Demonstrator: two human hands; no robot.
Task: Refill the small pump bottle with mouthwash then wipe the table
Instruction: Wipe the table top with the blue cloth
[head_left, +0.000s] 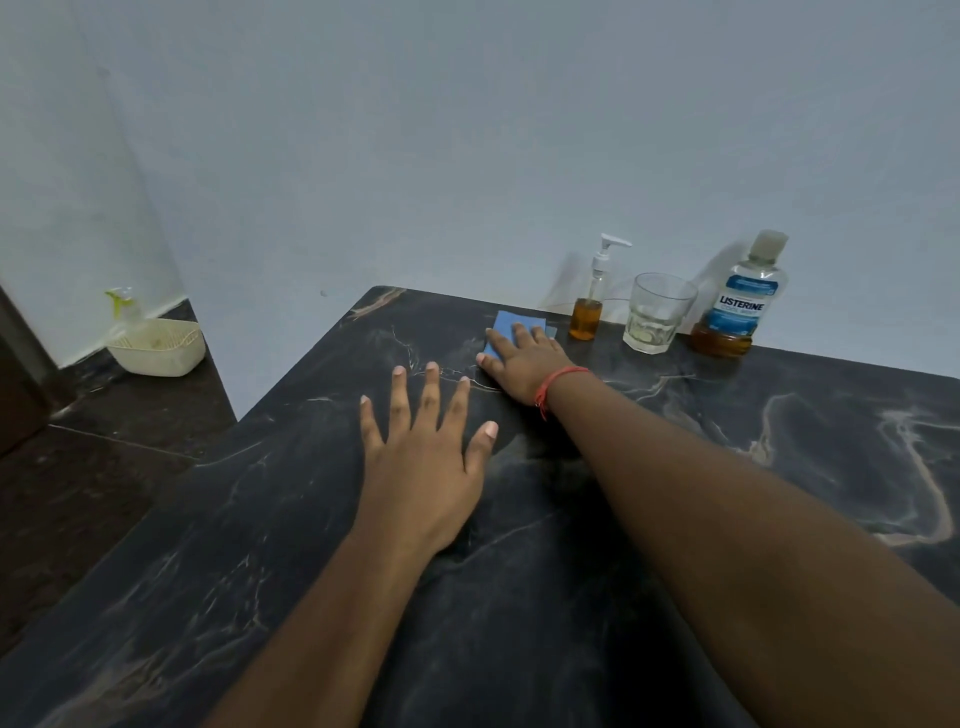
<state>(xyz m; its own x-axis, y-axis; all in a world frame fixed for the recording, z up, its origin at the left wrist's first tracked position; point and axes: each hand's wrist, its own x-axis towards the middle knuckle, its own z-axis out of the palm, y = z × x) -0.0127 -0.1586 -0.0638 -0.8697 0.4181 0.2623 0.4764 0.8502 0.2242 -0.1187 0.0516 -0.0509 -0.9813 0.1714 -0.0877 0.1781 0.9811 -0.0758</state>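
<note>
Right hand (524, 358): flat, fingers straight, pressing blue cloth (506, 327) on table (571, 545).
Left hand (423, 457): spread flat, holding nothing.
Risk: a rightward wipe could topple the pump bottle (589, 306) just beside it.

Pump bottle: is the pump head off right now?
No, the white pump head sits on the small pump bottle, which stands upright and holds amber liquid, beside the glass.
</note>
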